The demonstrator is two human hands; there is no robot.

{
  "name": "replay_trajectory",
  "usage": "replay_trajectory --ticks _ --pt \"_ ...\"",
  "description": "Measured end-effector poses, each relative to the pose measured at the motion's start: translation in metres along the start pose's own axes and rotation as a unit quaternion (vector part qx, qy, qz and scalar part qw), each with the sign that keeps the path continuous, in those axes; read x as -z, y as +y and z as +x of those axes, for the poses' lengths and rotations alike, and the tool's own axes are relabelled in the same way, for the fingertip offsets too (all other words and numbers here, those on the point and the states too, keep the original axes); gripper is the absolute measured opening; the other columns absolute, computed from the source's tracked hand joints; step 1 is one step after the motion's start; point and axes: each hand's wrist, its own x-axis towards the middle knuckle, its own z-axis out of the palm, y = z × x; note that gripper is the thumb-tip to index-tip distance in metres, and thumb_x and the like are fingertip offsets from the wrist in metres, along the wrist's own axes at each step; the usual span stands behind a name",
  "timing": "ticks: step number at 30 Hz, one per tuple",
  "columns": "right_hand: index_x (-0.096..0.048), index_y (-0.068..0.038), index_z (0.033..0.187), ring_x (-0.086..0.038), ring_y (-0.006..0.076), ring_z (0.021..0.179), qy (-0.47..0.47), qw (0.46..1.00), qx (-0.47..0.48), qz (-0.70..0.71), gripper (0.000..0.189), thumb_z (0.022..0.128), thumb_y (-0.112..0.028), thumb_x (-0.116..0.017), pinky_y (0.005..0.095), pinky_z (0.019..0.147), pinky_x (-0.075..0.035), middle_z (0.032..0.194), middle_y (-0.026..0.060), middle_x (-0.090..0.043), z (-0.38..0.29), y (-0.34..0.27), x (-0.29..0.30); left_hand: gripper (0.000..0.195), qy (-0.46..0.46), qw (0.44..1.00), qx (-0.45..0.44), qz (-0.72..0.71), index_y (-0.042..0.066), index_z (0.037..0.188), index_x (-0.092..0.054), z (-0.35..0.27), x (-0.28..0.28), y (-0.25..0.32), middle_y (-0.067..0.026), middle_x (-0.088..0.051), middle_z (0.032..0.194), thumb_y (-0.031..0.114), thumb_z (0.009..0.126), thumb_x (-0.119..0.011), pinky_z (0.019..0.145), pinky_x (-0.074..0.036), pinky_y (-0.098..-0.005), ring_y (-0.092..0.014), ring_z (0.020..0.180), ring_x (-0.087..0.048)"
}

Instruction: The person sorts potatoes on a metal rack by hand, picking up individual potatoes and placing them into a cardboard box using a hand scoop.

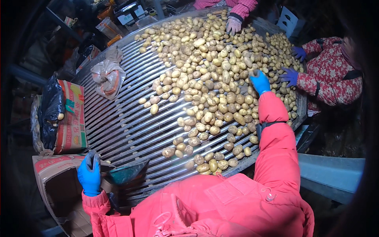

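Observation:
Potatoes [204, 74] of mixed sizes lie spread over a roller table [133, 133] of parallel metal bars. My right hand [260, 82], in a blue glove with a grey coating, reaches far out over the potatoes on the right. Its fingers point down and curl, and whether they hold a potato is hidden. My left hand [89, 174], in a matching glove, is raised beside the open mouth of a cardboard box [53, 189]. The fingers are bent towards the thumb; I cannot make out anything between them. A green scoop-like plastic thing [127, 172] is just right of it.
A person's purple-gloved hands [289, 76] work at the right edge, and another person's gloved hand [234, 25] at the far edge. A knotted plastic bag [108, 77] lies on the bars. A printed carton [71, 115] stands on the left. A blue metal beam [331, 171] juts out at right.

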Motion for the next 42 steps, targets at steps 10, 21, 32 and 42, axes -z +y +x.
replay_trajectory --ticks 10,21,32,42 --pt "-0.056 -0.016 0.128 -0.059 0.0436 0.107 0.015 0.987 -0.071 -0.143 0.058 0.072 -0.022 -0.072 0.0454 0.092 -0.051 0.129 0.0263 -0.050 0.045 -0.006 -0.064 0.034 -0.018 1.000 0.003 0.022 -0.002 0.115 -0.065 0.005 0.002 0.003 -0.0160 -0.070 0.107 0.025 0.094 -0.064 0.087 -0.049 -0.0322 -0.020 0.098 -0.067" --pt "-0.054 -0.017 0.132 -0.054 0.0421 0.118 -0.015 0.989 -0.065 -0.135 0.072 0.068 -0.036 -0.082 0.0452 0.098 -0.049 0.140 0.0262 -0.035 0.011 -0.030 -0.047 0.034 -0.014 0.999 0.008 0.028 -0.001 0.113 -0.066 0.003 0.000 0.002 -0.0156 -0.071 0.104 0.027 0.093 -0.064 0.086 -0.050 -0.0323 -0.022 0.096 -0.067" --pt "-0.054 -0.006 0.130 -0.065 0.0150 0.097 -0.169 0.722 -0.012 0.671 0.038 0.094 -0.016 -0.060 0.0238 0.073 -0.052 0.118 0.0043 -0.063 -0.112 -0.049 -0.065 0.029 -0.013 0.999 -0.021 0.048 0.003 0.107 -0.067 -0.004 0.004 -0.006 -0.0150 -0.069 0.092 0.028 0.094 -0.063 0.077 -0.050 -0.0323 -0.020 0.083 -0.066" --pt "-0.046 -0.007 0.136 -0.060 0.0280 0.095 -0.261 0.398 -0.064 0.877 0.064 0.089 -0.048 -0.062 0.0284 0.064 -0.057 0.130 0.0183 -0.052 -0.235 -0.089 0.003 0.030 -0.038 0.999 -0.031 0.008 0.003 0.111 -0.066 -0.008 0.002 -0.020 -0.0119 -0.070 0.093 0.028 0.095 -0.062 0.078 -0.049 -0.0295 -0.013 0.083 -0.064"
